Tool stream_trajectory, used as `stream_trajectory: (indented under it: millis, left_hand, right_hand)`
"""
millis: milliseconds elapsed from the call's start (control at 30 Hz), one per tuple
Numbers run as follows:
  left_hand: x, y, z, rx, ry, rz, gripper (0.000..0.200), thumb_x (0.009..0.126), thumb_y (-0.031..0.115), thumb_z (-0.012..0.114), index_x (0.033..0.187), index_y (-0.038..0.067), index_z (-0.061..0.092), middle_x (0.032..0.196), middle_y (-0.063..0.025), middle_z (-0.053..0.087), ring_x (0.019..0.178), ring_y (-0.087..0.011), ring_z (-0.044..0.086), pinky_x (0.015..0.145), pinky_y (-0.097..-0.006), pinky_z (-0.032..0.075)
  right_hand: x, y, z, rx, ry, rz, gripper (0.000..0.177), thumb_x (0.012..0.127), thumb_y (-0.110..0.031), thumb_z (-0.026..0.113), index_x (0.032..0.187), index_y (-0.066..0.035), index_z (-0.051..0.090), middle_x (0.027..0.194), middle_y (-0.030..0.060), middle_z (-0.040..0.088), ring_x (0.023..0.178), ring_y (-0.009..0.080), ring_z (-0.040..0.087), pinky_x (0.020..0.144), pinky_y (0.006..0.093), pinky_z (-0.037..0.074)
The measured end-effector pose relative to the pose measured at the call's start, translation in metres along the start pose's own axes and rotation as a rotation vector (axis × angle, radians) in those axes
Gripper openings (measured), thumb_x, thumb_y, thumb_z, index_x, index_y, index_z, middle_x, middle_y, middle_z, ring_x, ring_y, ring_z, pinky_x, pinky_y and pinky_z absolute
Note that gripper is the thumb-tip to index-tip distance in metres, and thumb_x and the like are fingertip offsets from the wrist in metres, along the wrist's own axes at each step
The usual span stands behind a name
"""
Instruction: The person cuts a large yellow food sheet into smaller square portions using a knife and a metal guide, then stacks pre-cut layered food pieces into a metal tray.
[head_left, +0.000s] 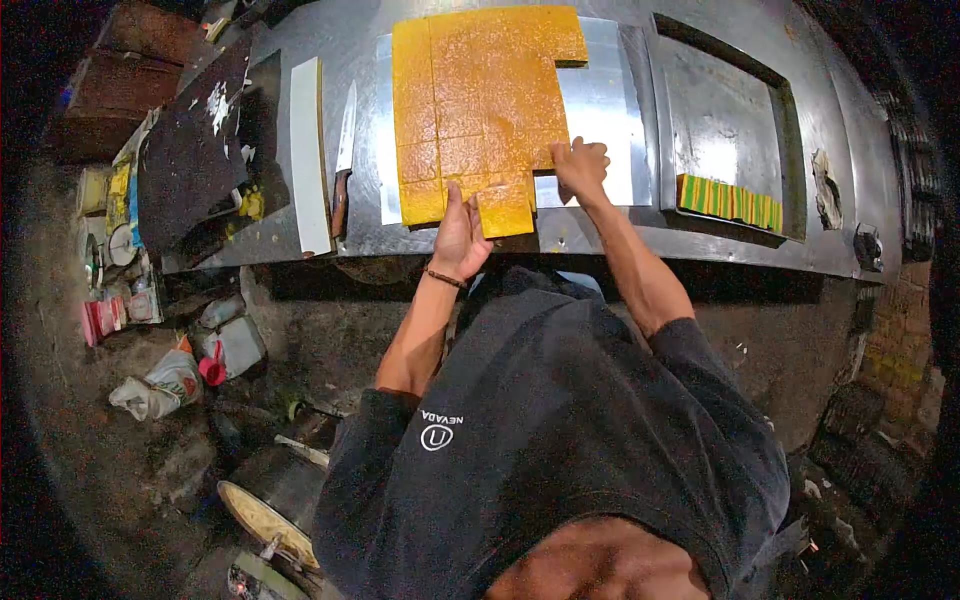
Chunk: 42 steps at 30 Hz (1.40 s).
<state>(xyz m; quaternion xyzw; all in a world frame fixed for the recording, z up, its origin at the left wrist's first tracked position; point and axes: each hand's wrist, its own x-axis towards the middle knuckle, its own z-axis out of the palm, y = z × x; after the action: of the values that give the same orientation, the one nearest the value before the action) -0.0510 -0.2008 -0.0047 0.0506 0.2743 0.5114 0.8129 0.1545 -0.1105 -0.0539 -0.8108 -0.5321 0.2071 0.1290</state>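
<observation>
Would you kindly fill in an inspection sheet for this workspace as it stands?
Surface: grey steel table, worn, with glare.
Job's things: orange-yellow slab scored into squares on shiny steel sheet; loose orange square piece at near edge.
Clutter: brown-handled knife, long white board, black board, striped layered slices.
Hands: left hand flat beside the loose piece; right hand curled at slab's edge.
Cables: nothing seen.
Surroundings: white bag, white jug, round metal pot on dirty floor.
</observation>
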Motion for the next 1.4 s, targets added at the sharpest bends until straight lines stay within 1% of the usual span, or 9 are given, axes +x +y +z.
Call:
stream_trajectory:
  millis: [67,167,267,400,533,700,1200,1267,1400]
  left_hand:
    - [-0.007,0.006,-0.002,0.047,0.039,-0.031,0.064,0.097,0.056,0.037,0.132,0.003,0.043,0.127,-0.0098,0.057,0.115,-0.0238,0.058,0.098,-0.0376,0.049]
    - [-0.002,0.003,-0.004,0.086,0.001,0.000,0.052,0.101,0.047,0.039,0.129,0.004,0.047,0.122,-0.0093,0.060,0.111,-0.0220,0.060,0.094,-0.0359,0.050]
    - [0.015,-0.013,-0.002,0.212,-0.024,0.028,0.045,0.102,0.038,0.041,0.129,0.003,0.047,0.123,-0.0091,0.059,0.112,-0.0237,0.060,0.094,-0.0394,0.050]
    - [0.039,-0.035,0.018,0.330,-0.076,0.028,0.033,0.101,0.024,0.043,0.121,0.000,0.052,0.117,-0.0129,0.061,0.110,-0.0239,0.061,0.095,-0.0405,0.050]
    - [0.081,-0.070,0.033,0.506,-0.046,-0.004,0.034,0.102,0.030,0.044,0.110,-0.001,0.056,0.103,-0.0080,0.062,0.094,-0.0155,0.058,0.086,-0.0307,0.046]
    - [0.108,-0.090,0.031,0.863,0.043,0.053,0.067,0.099,0.054,0.036,0.120,-0.007,0.053,0.113,-0.0189,0.059,0.104,-0.0244,0.053,0.094,-0.0356,0.040]
    - [0.090,-0.067,0.079,0.736,0.277,-0.107,0.070,0.097,0.059,0.038,0.132,-0.002,0.042,0.124,-0.0170,0.053,0.106,-0.0221,0.055,0.087,-0.0363,0.048]
    - [0.082,-0.070,0.083,0.661,0.291,-0.107,0.074,0.096,0.060,0.039,0.137,-0.002,0.035,0.128,-0.0192,0.049,0.108,-0.0232,0.053,0.088,-0.0371,0.048]
    - [0.069,-0.084,0.081,0.639,0.194,0.087,0.085,0.094,0.063,0.039,0.147,0.000,0.016,0.136,-0.0260,0.043,0.111,-0.0286,0.054,0.097,-0.0420,0.045]
  right_hand:
    - [-0.003,-0.010,0.001,0.068,0.015,-0.019,0.055,0.082,-0.044,0.062,0.111,0.003,0.062,0.113,0.0290,0.053,0.111,0.0449,0.047,0.093,0.0515,0.042]
    - [0.016,0.002,0.006,0.439,-0.157,0.084,0.043,0.076,-0.035,0.075,0.097,0.001,0.068,0.081,0.0191,0.069,0.071,0.0268,0.067,0.068,0.0420,0.054]
    - [0.024,0.027,0.006,0.848,-0.241,0.041,0.047,0.071,-0.022,0.080,0.106,0.004,0.064,0.084,0.0165,0.069,0.066,0.0219,0.067,0.062,0.0331,0.055]
    - [-0.024,0.024,-0.075,0.439,-0.084,-0.099,0.067,0.072,-0.018,0.079,0.129,0.000,0.050,0.092,0.0213,0.068,0.080,0.0258,0.069,0.071,0.0349,0.055]
    - [-0.029,0.046,-0.077,0.295,-0.195,-0.213,0.058,0.085,-0.044,0.066,0.124,-0.001,0.057,0.102,0.0250,0.067,0.098,0.0357,0.066,0.084,0.0405,0.052]
    - [-0.032,0.038,-0.103,0.363,-0.320,-0.247,0.057,0.097,-0.048,0.041,0.098,0.003,0.065,0.096,0.0302,0.064,0.095,0.0400,0.063,0.082,0.0455,0.048]
    - [0.013,0.028,-0.070,-0.032,-0.533,-0.319,0.084,0.072,-0.052,0.063,0.118,0.016,0.050,0.105,0.0379,0.060,0.105,0.0475,0.059,0.087,0.0458,0.052]
    - [0.021,0.041,-0.043,-0.122,-0.469,-0.444,0.062,0.071,-0.051,0.066,0.106,0.000,0.067,0.104,0.0323,0.063,0.097,0.0414,0.065,0.083,0.0432,0.053]
    - [0.026,0.046,-0.087,-0.054,-0.535,-0.410,0.054,0.071,-0.046,0.066,0.105,-0.004,0.069,0.092,0.0248,0.069,0.084,0.0361,0.069,0.076,0.0390,0.055]
